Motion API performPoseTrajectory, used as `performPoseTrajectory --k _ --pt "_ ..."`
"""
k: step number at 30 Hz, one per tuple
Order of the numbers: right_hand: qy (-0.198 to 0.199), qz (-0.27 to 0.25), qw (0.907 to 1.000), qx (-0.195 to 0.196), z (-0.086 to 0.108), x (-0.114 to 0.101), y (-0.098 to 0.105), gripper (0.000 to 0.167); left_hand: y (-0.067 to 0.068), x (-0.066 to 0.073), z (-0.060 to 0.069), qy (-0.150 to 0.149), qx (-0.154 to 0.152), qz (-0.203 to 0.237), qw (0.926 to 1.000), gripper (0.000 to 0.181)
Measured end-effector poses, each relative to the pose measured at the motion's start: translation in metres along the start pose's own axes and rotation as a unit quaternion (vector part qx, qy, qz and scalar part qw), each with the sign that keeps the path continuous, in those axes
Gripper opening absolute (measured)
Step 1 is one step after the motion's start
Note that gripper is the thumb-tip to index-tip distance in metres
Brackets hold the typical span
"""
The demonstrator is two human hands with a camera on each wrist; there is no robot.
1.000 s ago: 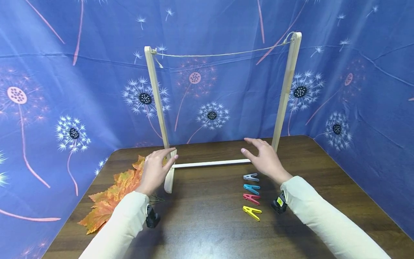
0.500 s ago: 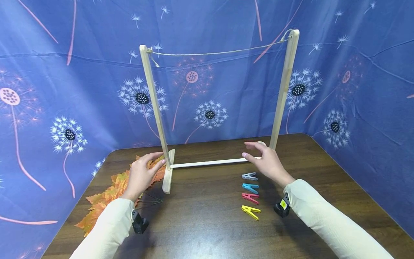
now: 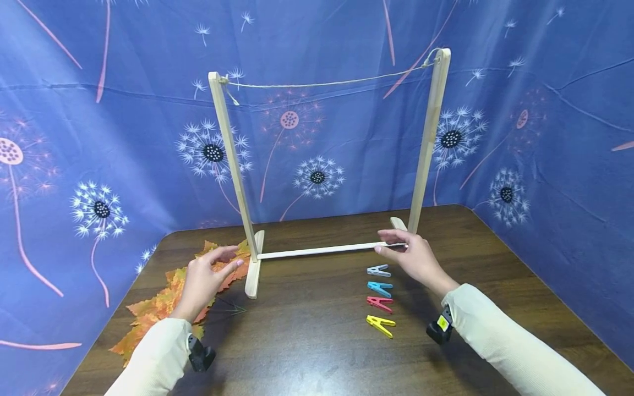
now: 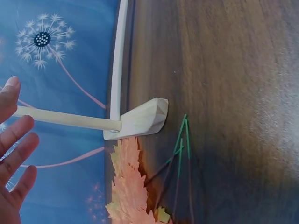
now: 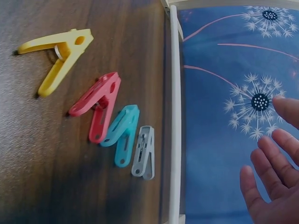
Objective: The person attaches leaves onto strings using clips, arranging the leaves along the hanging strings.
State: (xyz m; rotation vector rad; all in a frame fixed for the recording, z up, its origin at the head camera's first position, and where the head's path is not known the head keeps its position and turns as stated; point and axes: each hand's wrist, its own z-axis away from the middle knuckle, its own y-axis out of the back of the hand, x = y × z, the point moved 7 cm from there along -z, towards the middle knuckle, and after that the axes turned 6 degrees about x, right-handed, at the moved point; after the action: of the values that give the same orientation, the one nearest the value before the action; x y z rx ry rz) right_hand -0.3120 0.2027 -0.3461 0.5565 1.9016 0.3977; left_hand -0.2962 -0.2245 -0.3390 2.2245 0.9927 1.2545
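Observation:
My left hand (image 3: 205, 280) hovers above the orange leaves (image 3: 168, 300), left of the wooden frame's left post (image 3: 233, 165); its fingers are relaxed and hold nothing. My right hand (image 3: 418, 258) hangs near the right post (image 3: 428, 143), thumb and fingers apart around nothing. In the right wrist view, a yellow clothespin (image 5: 70, 56), a red one (image 5: 100, 105), a blue one (image 5: 124, 133) and a grey one (image 5: 144, 151) lie beside the white bottom bar (image 5: 175, 116). A string (image 3: 322, 84) joins the tops of both posts.
The frame's left foot (image 3: 253, 275) rests on the brown table (image 3: 307, 330), with thin green stems (image 4: 180, 154) near it. A blue cloth (image 3: 346, 132) with dandelion prints hangs behind and at both sides.
My left hand has moved left and down, away from the left post to over the leaves. My right hand has shifted slightly right and down. The view has shifted a little.

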Motion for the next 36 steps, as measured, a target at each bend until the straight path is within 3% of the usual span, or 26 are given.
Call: performPoseTrajectory --k 6,21,36 --pt "-0.003 0.007 0.9999 -0.007 0.007 0.004 0.002 0.040 0.000 -0.004 0.007 -0.009 0.002 0.004 0.9999 0.031" --pt "-0.003 0.003 0.9997 -0.023 0.025 0.019 -0.002 0.031 0.002 -0.019 0.024 0.007 -0.025 -0.015 0.9996 0.026" --pt "-0.036 -0.030 0.9968 -0.066 0.049 0.035 -0.017 0.033 -0.007 -0.038 0.040 0.043 -0.098 -0.038 0.9936 0.022"
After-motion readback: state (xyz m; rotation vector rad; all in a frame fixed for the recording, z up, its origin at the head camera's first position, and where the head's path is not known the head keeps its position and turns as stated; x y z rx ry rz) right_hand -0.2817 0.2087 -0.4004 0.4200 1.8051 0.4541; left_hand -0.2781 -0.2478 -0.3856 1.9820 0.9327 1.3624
